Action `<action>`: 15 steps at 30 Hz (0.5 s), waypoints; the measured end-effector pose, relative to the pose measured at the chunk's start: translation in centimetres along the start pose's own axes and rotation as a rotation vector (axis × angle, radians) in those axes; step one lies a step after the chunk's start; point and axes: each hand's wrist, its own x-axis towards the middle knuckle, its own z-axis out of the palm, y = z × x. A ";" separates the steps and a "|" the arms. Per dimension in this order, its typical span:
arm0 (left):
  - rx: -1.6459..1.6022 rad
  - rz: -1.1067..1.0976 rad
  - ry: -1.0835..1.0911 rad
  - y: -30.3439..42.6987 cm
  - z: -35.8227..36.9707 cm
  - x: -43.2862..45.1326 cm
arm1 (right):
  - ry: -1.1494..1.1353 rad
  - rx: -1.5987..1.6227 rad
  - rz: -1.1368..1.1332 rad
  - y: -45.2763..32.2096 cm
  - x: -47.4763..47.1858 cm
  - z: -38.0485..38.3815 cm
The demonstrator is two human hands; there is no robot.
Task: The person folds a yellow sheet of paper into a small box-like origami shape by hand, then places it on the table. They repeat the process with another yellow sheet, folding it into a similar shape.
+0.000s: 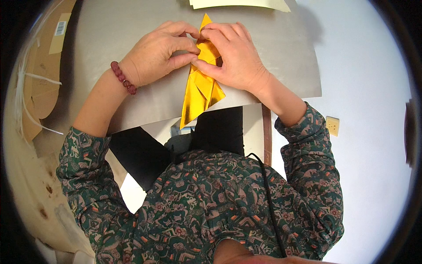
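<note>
A folded sheet of shiny gold paper (201, 84), long and pointed at both ends, lies over the grey tabletop, and its lower tip reaches past the near edge. My left hand (165, 51), with a dark red beaded bracelet at the wrist, pinches the paper's left edge with thumb and fingers. From the right, my right hand (230, 54) grips the upper part, its thumb and index fingertip close to the left fingertips. Creased flaps show below the hands. The fingers hide some of the upper folds.
The grey tabletop (283, 62) ends against a pale wall with a socket (333, 126). Sheets of pale yellow paper (240, 4) lie at its far edge. At the left are brown cardboard (46, 89) and loose white plastic strips (43, 78).
</note>
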 end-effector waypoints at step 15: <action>0.080 0.089 -0.031 -0.9 0.0 -0.4 | -0.107 -0.037 0.032 -0.4 -1.1 0.2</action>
